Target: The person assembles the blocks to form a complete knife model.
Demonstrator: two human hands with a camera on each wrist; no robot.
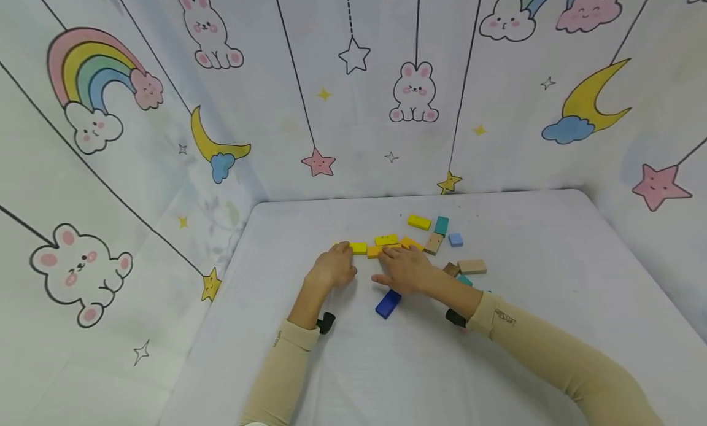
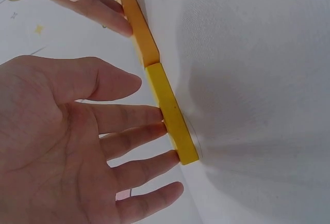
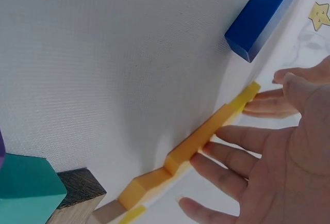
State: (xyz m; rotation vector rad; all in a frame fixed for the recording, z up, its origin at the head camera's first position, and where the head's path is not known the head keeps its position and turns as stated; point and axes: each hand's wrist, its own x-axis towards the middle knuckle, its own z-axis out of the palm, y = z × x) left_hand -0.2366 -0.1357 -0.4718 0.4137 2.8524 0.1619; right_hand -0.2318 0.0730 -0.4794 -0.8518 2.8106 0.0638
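Note:
My left hand [image 1: 333, 267] touches the long side of a yellow block [image 2: 172, 115] with nearly straight fingertips. The thumb lies apart from it. To the right, my right hand [image 1: 407, 270] has its fingers extended against an orange block [image 3: 198, 136], thumb spread. In the left wrist view, the yellow block and the orange blocks form a row end to end. A second yellow block [image 1: 386, 239] lies just behind the row. Nearer to me, below the right hand, is a dark blue block [image 1: 388, 304].
Behind and right of the right hand lie a yellow block [image 1: 419, 221], a teal block [image 1: 441, 225], a tan block [image 1: 433, 243], a light blue block [image 1: 455, 240] and a beige block [image 1: 472, 267]. A brown block [image 1: 451, 269] is partly hidden by the right arm. A patterned cloth backs the white table [image 1: 248, 352].

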